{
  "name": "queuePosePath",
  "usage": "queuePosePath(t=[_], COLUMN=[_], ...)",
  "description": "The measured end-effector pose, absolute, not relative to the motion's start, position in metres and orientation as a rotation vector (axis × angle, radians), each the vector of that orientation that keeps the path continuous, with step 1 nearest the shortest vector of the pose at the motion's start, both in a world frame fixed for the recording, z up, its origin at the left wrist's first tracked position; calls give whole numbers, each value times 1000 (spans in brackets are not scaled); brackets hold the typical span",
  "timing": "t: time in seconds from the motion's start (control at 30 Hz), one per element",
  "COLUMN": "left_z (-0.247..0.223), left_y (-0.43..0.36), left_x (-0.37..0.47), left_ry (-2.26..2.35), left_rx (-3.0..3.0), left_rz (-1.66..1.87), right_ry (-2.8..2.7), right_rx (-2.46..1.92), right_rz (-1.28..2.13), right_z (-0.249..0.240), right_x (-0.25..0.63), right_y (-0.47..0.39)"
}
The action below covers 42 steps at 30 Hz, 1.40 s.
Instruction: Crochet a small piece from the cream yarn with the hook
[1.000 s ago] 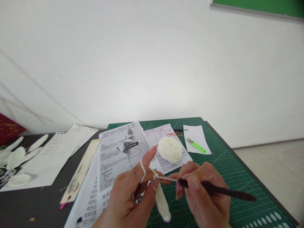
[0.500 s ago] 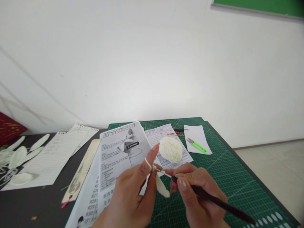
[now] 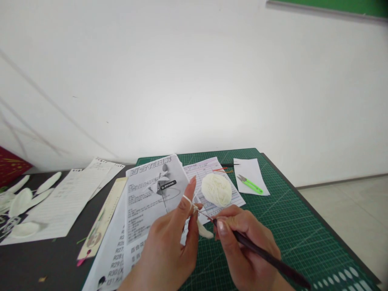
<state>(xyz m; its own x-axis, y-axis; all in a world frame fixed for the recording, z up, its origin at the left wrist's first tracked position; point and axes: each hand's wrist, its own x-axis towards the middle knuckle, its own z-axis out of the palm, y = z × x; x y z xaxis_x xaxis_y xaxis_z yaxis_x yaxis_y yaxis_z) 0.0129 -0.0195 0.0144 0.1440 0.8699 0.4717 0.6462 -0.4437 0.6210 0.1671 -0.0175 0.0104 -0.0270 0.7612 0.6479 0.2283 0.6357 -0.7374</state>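
Note:
My left hand (image 3: 174,238) pinches a small white crochet piece (image 3: 205,230) near its top, with yarn looped around the raised index finger. The piece hangs below the fingertips, partly hidden behind them. In my right hand (image 3: 248,242) is a crochet hook (image 3: 266,254) with a thick dark handle, held like a pen. Its thin metal tip reaches the stitches at my left fingertips. Just beyond both hands, a ball of cream yarn (image 3: 216,190) rests on a printed sheet (image 3: 209,165).
Under the papers lies a green cutting mat (image 3: 291,226). Green thread snips (image 3: 251,184) sit on white paper (image 3: 259,165) at the right. A printed pattern page (image 3: 145,202) is at left, beside a bookmark-like strip (image 3: 103,220). Several white crocheted petals (image 3: 26,230) lie far left.
My right hand and the hook have shifted left and slightly up, closer to my left hand. The hanging crochet piece has risen a little and shows less.

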Motion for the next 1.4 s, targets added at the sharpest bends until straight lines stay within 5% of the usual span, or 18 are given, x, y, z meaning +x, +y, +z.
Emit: queuePosePath(t=[0.2,0.47,0.67,0.9,1.27,1.4], left_z=[11,20,20,19,2,10], left_y=[-20,-20,-18,-21,-21,-19], left_x=[11,13,13,14,15,16], left_ry=[1457,1458,1397,1414,1614,1560], left_rx=[2314,2142,2013,1914,2304,2160], left_rz=[1214,1298,1317,1296,1186,1302], right_ry=[-1586,-935,-749,-882,-1651,-1572], right_rx=[-784,-641,-654,-654,-805,-760], right_rz=[551,1275,1482,1393,468,532], right_z=[5,0,5,2,0,-3], right_x=[166,155,155,158,164,162], right_y=[-18,-3,3,-1,-20,-17])
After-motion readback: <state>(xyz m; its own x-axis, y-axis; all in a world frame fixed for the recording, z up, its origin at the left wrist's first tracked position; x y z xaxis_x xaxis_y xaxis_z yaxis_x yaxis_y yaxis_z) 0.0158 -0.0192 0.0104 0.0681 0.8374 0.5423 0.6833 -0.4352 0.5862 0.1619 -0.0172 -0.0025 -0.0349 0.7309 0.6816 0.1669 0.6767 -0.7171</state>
